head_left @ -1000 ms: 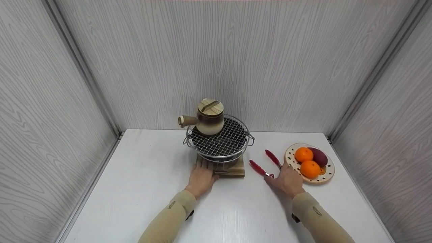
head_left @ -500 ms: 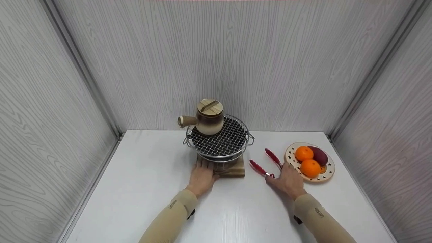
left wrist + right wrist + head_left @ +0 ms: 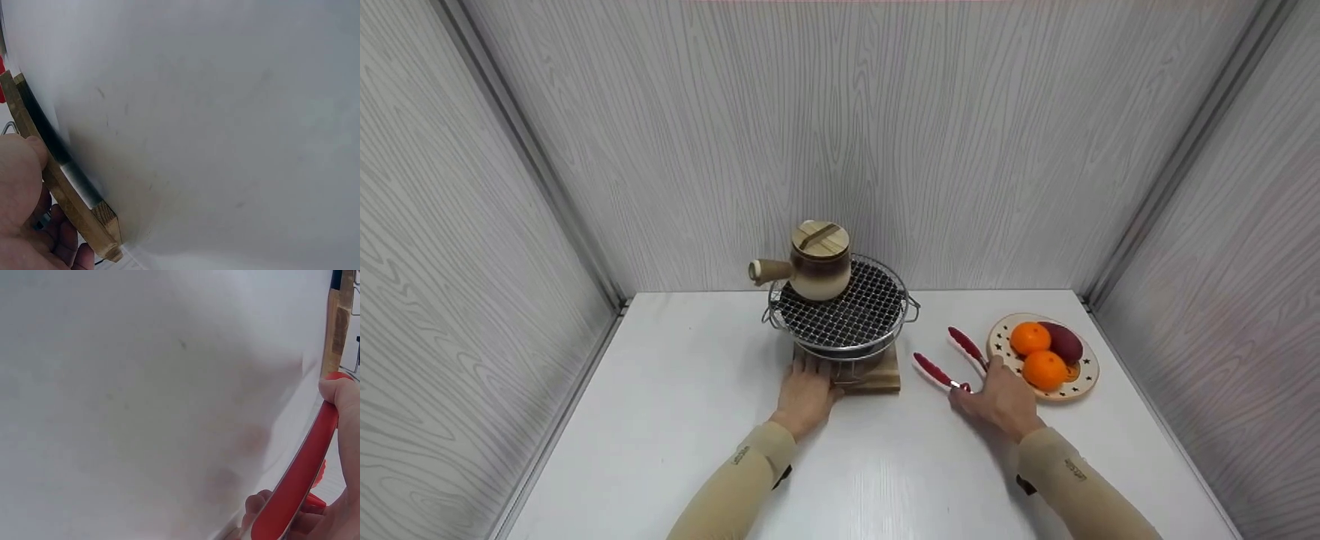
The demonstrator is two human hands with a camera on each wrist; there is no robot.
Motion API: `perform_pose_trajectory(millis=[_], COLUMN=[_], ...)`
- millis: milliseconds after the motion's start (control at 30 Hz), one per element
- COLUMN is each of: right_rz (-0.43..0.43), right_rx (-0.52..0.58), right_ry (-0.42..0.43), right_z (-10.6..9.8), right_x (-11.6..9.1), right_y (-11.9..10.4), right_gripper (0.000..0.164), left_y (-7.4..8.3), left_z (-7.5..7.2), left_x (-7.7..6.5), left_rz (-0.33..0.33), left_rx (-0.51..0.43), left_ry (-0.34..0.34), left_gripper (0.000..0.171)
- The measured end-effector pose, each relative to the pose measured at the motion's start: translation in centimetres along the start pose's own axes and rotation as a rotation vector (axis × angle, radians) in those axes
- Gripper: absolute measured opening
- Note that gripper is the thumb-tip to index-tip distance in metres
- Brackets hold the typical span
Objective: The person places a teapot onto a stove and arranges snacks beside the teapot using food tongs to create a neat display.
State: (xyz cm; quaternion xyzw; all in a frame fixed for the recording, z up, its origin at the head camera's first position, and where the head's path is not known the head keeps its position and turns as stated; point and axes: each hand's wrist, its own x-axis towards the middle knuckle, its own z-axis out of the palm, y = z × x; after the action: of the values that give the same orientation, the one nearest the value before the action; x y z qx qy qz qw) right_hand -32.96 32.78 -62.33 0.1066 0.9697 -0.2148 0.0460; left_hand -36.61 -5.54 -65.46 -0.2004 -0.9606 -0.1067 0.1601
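In the head view my left hand (image 3: 804,401) grips the near left corner of a wooden base board (image 3: 877,381) under a round tabletop grill (image 3: 859,319). The left wrist view has the thumb against the board's edge (image 3: 84,214), with fingers on its other side. A brown and cream side-handled pot (image 3: 821,279) with a wooden lid stands on the mesh, towards the back left. My right hand (image 3: 1003,401) holds red-tipped tongs (image 3: 934,369), whose two arms are spread. The right wrist view shows the thumb on a red tong handle (image 3: 298,478), fingers behind it.
Right of the tongs, a pale star-patterned plate (image 3: 1084,386) bears two oranges (image 3: 1045,370) and a dark purple oval item (image 3: 1063,343). All stand on a white table (image 3: 690,390), with grey wood-grain panels (image 3: 840,135) behind and at both sides.
The head view has shifted slightly, so the grill and plate appear a little further left. Both hands keep their holds, with almost no movement.
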Motion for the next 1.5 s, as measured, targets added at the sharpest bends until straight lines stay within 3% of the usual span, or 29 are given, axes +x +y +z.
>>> perform_pose_trajectory(millis=[433, 600, 833, 1033, 1500], right_rz=[-0.023, -0.03, -0.041, -0.052, -0.038], right_rx=[-0.012, -0.026, -0.054, -0.04, -0.042], right_ry=[0.044, 0.074, 0.093, 0.124, 0.136], right_z=[-1.6, -2.1, -2.5, -3.3, -4.8], right_x=[-0.9, -1.3, -1.7, -2.1, -3.0], right_y=[-0.2, -0.3, 0.2, 0.2, 1.6], right_gripper=[0.111, 0.105, 0.1, 0.099, 0.1], left_y=[0.2, 0.3, 0.3, 0.1, 0.0], left_z=[-0.6, -0.4, -0.1, -0.4, 0.1], left_x=[0.0, 0.0, -0.1, -0.1, -0.1], left_rz=[-0.031, -0.023, -0.046, -0.042, -0.033], left_rx=[-0.016, -0.008, -0.009, -0.002, 0.001], left_ry=[-0.027, -0.006, -0.062, -0.07, -0.029], left_gripper=[0.087, 0.084, 0.078, 0.079, 0.085])
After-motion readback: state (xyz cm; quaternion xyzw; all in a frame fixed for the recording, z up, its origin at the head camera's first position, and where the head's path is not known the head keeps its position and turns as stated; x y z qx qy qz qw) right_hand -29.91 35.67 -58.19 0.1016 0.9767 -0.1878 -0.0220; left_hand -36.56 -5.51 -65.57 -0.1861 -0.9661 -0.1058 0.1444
